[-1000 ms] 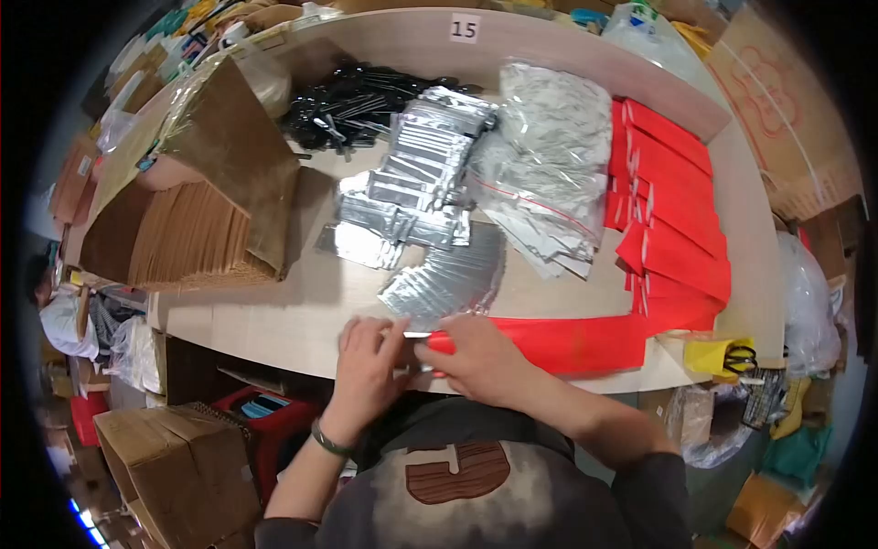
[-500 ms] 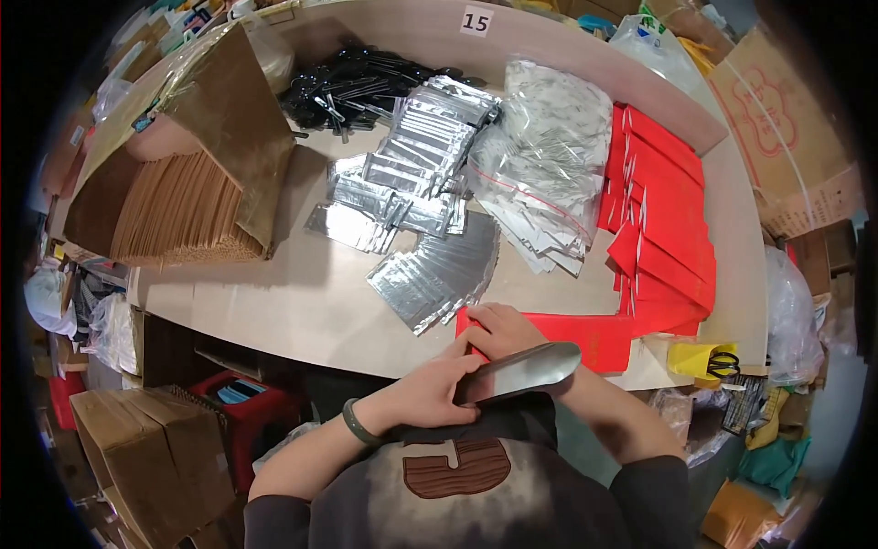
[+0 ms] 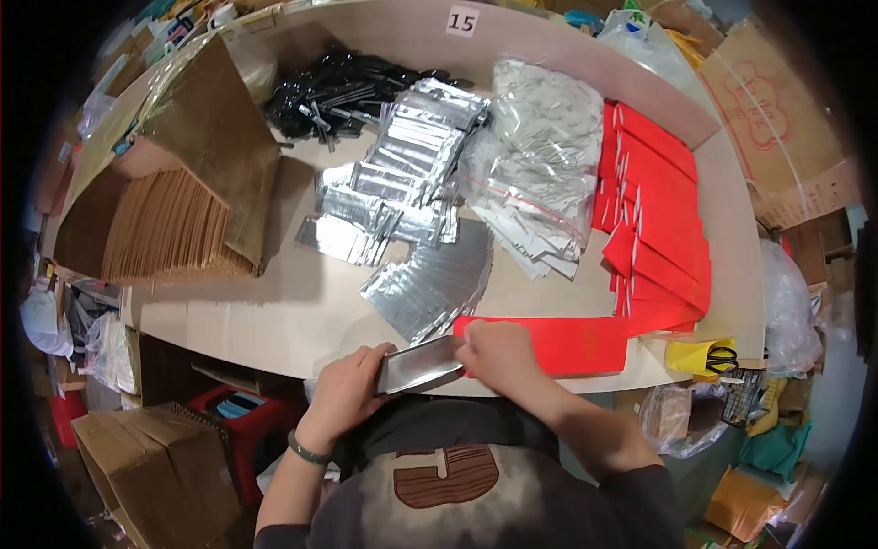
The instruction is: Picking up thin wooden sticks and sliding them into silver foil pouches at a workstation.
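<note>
Between my two hands, at the front edge of the table, lies a flat silver foil packet (image 3: 421,366). My left hand (image 3: 352,380) grips its left end, the thumb and fingers closed round the edge. The other end meets my right hand (image 3: 498,350), whose fingers are curled closed on it; the fingertips are partly hidden. That hand also rests over the left part of a long red envelope (image 3: 581,346) lying flat. Just beyond, a fan of silver foil packets (image 3: 434,284) is spread on the table.
More foil packets (image 3: 412,146) are stacked behind, beside black-handled utensils (image 3: 343,91). A clear bag of white packets (image 3: 549,137) and piled red envelopes (image 3: 663,220) lie to the right. An open carton (image 3: 215,137) of brown pieces stands left. Black scissors (image 3: 722,359) lie at the right edge.
My left hand has moved left and turned, bringing the foil packet from over my right forearm to between both hands. My right hand has come slightly nearer and curled closed at the packet's end.
</note>
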Tool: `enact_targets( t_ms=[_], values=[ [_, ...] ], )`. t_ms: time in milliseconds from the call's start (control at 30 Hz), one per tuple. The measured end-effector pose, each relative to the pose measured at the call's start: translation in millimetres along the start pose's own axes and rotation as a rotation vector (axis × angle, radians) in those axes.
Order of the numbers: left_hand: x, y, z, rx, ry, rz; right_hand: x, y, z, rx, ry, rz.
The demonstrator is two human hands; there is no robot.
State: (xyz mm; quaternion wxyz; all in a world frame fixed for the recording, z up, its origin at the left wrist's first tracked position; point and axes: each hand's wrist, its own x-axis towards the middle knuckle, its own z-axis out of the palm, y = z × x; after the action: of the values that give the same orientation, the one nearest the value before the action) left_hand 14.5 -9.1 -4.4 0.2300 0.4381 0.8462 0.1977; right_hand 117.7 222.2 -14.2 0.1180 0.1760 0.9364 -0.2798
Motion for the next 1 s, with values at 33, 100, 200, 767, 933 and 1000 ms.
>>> enact_targets(
  t_ms=[33,100,200,767,933,1000],
  values=[
    [3,0,-2,0.013,-0.016,0.033,1,-8,13,-0.011,0.025,-0.095],
    [14,2,2,-0.031,0.045,0.147,2,-28,22,-0.031,0.043,-0.201],
    [30,0,12,-0.114,0.130,0.293,23,-28,8,-0.019,0.064,-0.251],
    [16,-152,-185,0.394,0.913,-0.369,73,-9,-35,0.022,0.576,-0.242],
    [47,-148,-181,0.280,0.713,-0.417,150,-101,33,0.049,0.297,-0.495],
    [45,-134,-180,0.254,0.740,-0.419,171,-102,64,-0.060,0.346,-0.537]
  ],
)
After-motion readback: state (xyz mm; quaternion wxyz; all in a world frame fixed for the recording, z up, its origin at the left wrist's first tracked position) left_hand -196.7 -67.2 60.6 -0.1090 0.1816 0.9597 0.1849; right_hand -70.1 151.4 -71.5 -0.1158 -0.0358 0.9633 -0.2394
